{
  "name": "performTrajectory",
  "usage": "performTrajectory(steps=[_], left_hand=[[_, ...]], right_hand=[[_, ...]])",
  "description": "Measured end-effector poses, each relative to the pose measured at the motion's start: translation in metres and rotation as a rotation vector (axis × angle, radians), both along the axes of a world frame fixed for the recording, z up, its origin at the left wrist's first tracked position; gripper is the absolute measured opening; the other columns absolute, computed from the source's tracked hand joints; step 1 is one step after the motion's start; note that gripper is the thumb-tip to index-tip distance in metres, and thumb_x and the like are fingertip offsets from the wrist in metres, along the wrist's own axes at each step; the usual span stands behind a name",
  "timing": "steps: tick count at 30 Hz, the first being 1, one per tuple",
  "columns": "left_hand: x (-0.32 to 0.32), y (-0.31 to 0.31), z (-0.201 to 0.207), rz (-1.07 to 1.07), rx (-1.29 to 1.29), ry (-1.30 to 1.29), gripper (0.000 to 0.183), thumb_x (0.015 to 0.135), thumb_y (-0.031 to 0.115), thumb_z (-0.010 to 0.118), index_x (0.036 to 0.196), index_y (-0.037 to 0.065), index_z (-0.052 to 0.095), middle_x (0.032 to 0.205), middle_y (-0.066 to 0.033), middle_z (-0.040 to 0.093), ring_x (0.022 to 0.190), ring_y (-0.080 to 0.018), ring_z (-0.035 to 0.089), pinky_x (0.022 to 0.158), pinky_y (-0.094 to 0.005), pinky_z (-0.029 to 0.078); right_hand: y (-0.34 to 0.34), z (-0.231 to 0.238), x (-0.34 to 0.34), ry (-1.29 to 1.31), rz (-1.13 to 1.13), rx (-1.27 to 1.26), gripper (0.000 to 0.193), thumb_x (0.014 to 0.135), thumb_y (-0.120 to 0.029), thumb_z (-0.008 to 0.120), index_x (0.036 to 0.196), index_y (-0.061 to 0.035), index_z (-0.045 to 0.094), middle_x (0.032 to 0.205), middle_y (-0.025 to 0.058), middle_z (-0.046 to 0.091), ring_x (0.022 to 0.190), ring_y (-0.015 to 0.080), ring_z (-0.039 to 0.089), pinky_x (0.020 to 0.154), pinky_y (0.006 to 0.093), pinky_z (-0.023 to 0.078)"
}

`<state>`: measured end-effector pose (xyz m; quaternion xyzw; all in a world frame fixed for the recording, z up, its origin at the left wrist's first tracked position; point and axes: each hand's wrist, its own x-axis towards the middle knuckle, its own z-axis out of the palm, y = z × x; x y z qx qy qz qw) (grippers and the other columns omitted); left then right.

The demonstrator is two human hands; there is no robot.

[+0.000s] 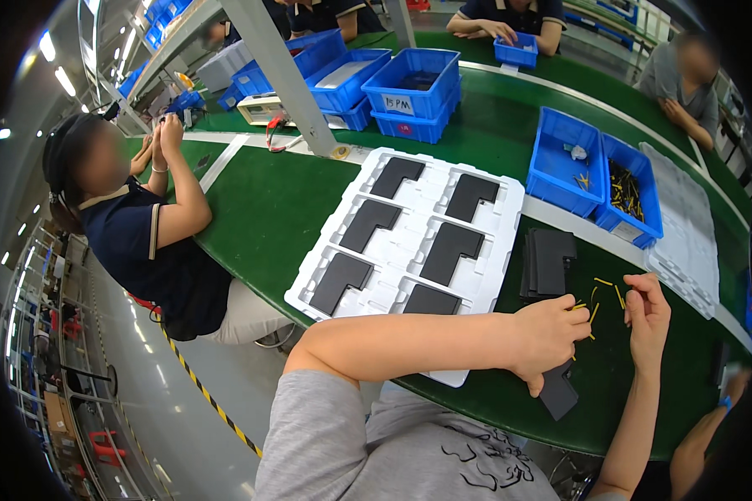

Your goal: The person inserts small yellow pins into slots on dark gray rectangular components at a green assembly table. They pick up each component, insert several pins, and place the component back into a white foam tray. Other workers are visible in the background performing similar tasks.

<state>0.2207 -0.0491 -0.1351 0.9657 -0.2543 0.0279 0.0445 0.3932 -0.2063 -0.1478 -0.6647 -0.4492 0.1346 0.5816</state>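
Note:
My left hand (548,334) rests on the green table, gripping a dark L-shaped flat part (559,391) that sticks out below the fist, with thin yellow strips (583,311) at its fingertips. My right hand (647,313) hovers just right of it, fingers pinched on a yellow strip. More yellow strips (607,289) lie scattered on the table between the hands. A stack of dark L-shaped parts (546,261) sits just above my left hand. A white moulded tray (409,234) to the left holds several dark L-shaped parts in its pockets.
Two blue bins (593,175) with small parts stand beyond the stack, next to a stack of empty white trays (687,232). A seated person (134,225) works at the left; other people sit at the far side. More blue bins (409,88) stand at the back.

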Motion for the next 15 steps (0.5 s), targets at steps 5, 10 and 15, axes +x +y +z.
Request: performTrajectory(steps=[5, 10, 15], left_hand=[[-0.004, -0.005, 0.004, 0.026, 0.026, -0.104, 0.059, 0.06, 0.052, 0.079, 0.097, 0.007, 0.067, 0.102, -0.0031, 0.057, 0.105, -0.0191, 0.047, 0.087, -0.0327, 0.035], [0.005, 0.0, 0.011, -0.041, -0.446, 0.182, 0.029, 0.07, 0.019, 0.077, 0.091, 0.013, 0.058, 0.087, -0.0025, 0.06, 0.092, -0.0191, 0.056, 0.085, -0.0362, 0.036], [0.02, 0.011, 0.01, 0.135, -1.033, 0.289, 0.019, 0.085, 0.006, 0.065, 0.103, 0.005, 0.057, 0.087, -0.0044, 0.06, 0.087, -0.015, 0.061, 0.073, -0.0295, 0.049]], right_hand=[[0.002, 0.002, -0.005, 0.065, 0.018, -0.018, 0.014, 0.092, 0.0, 0.053, 0.104, 0.0002, 0.061, 0.086, -0.0002, 0.046, 0.061, 0.0036, 0.045, 0.052, 0.0173, 0.036], [-0.001, 0.004, -0.003, 0.172, 0.031, -0.022, 0.018, 0.091, -0.001, 0.055, 0.107, 0.0007, 0.06, 0.086, 0.0011, 0.049, 0.061, 0.0054, 0.05, 0.053, 0.0186, 0.041], [0.003, 0.023, -0.014, 0.445, -0.008, -0.021, 0.022, 0.087, -0.002, 0.062, 0.109, 0.0011, 0.061, 0.081, 0.0025, 0.059, 0.06, 0.0063, 0.054, 0.052, 0.0209, 0.045]])
